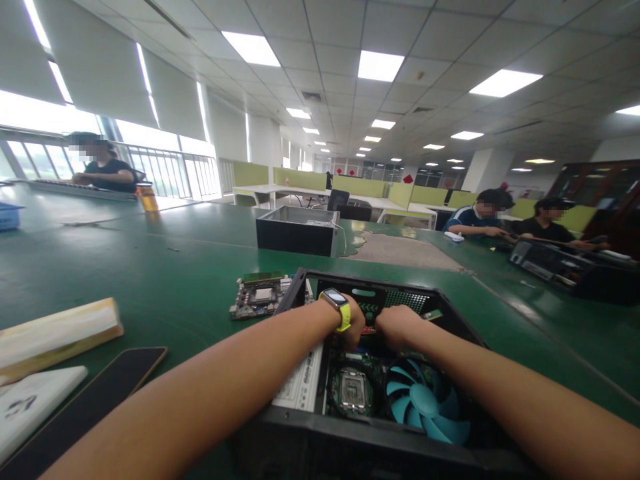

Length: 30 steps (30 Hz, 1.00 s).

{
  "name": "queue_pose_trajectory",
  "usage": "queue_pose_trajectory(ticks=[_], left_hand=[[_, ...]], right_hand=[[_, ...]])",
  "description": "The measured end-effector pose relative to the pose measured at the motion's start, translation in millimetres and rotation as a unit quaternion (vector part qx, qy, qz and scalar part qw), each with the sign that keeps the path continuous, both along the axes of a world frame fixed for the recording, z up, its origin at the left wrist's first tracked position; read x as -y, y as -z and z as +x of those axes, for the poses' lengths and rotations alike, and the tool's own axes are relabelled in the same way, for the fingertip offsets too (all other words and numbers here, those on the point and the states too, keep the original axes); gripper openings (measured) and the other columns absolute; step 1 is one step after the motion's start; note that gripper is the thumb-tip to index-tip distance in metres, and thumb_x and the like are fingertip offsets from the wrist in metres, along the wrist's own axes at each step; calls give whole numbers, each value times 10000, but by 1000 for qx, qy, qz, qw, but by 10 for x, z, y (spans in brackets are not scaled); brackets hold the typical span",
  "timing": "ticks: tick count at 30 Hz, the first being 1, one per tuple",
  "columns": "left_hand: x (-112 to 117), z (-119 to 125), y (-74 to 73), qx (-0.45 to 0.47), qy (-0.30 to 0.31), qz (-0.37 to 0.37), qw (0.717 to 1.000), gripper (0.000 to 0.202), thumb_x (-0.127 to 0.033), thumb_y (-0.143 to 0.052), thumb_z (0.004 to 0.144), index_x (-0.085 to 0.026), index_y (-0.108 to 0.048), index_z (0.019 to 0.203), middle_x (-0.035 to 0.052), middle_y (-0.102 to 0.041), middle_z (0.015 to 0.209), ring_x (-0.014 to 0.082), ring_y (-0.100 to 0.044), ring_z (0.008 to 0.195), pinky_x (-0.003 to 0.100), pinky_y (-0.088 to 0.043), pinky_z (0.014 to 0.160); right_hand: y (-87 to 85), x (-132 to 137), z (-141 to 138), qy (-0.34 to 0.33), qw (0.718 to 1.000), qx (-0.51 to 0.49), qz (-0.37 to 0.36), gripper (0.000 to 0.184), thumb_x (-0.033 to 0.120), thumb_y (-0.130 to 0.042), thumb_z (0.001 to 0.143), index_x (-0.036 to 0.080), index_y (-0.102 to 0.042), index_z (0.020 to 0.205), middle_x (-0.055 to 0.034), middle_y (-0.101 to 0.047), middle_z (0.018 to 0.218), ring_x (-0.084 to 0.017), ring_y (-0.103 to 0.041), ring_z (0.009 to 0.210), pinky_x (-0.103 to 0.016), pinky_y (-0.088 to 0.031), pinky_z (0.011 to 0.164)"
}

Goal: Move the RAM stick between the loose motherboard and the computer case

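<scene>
Both of my hands reach down into an open black computer case that lies on the table. My left hand, below a watch with a yellow-green band, is closed with its fingers pointing down. Beside it, my right hand is closed like a fist. What either hand grips is hidden. A small red thing, too small to name, shows between them. Nearer me inside the case are a motherboard's CPU socket and a teal fan. The white-labelled power supply sits at the left, partly under my left forearm.
A loose motherboard lies behind the case's left side. Beyond it stands another open case. At left are a tissue pack, a white box and a dark phone-like slab. Several people sit around the green table.
</scene>
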<state>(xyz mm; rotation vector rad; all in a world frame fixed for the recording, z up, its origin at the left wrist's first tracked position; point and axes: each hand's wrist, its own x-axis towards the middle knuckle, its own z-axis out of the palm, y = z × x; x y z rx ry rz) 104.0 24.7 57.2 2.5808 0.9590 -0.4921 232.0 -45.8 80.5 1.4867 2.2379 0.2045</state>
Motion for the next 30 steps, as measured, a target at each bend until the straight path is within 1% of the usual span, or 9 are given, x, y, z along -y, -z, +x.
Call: queue_pose_trajectory(ticks=[2,4,7,12,14,18,23,26,30], left_hand=[[2,27,-41,-88,0,-31,996,204,-282,-781,333,-198,-600,377,14,-592,416,188,-559,482,300,-471,531],[14,44,-62,-138,9,-48,989,206,-294,-785,342,-202,-604,383,18,-612,440,196,-574,506,306,-474,549],[28,53,-47,-149,31,-60,986,214,-291,-791,347,-202,-600,379,24,-629,468,205,-583,519,318,-473,558],[40,55,-31,-102,1,-74,992,230,-297,-793,327,-199,-589,362,11,-603,419,187,-560,465,300,-456,514],[56,51,-65,-92,9,-68,993,242,-302,-790,328,-198,-572,345,0,-589,403,179,-549,458,294,-451,510],[92,44,-151,-112,44,-47,992,235,-269,-789,351,-194,-566,359,-2,-590,430,194,-561,527,313,-463,571],[112,47,-209,-148,57,-52,986,193,-299,-763,418,-185,-608,435,41,-640,547,253,-597,647,380,-474,668],[114,45,-223,-142,65,-64,986,174,-276,-753,434,-182,-607,432,53,-648,571,257,-602,646,386,-475,664],[93,45,-189,-156,52,-74,984,186,-273,-763,415,-186,-598,408,40,-640,518,235,-596,601,352,-479,620]], right_hand=[[7,-6,0,-3,1000,5,1,280,201,-605,670,149,-695,931,-161,-672,941,-287,-629,902,-343,-476,735],[22,-14,4,-5,1000,9,2,288,206,-612,663,141,-694,931,-165,-674,930,-296,-632,891,-354,-483,726],[55,-24,6,-6,1000,11,-1,294,217,-627,650,134,-696,924,-168,-673,929,-300,-633,885,-358,-487,720],[46,-15,-16,-2,1000,18,-10,330,223,-645,632,129,-693,944,-172,-671,939,-292,-633,888,-349,-482,736],[11,-4,-22,-10,1000,12,-7,323,232,-630,648,138,-692,951,-169,-672,941,-289,-631,893,-350,-478,742],[-30,9,-16,-17,1000,5,6,295,223,-586,691,151,-692,956,-164,-672,952,-283,-626,909,-353,-473,749],[24,-7,-9,-19,1000,25,-4,329,212,-643,628,130,-692,943,-166,-675,940,-291,-634,880,-355,-489,721],[40,-17,-10,-16,1000,19,2,322,220,-641,632,127,-694,935,-164,-678,927,-298,-636,874,-361,-496,712],[43,-17,-3,-3,1000,23,-3,330,217,-645,637,124,-692,949,-178,-671,943,-302,-632,896,-369,-491,731]])
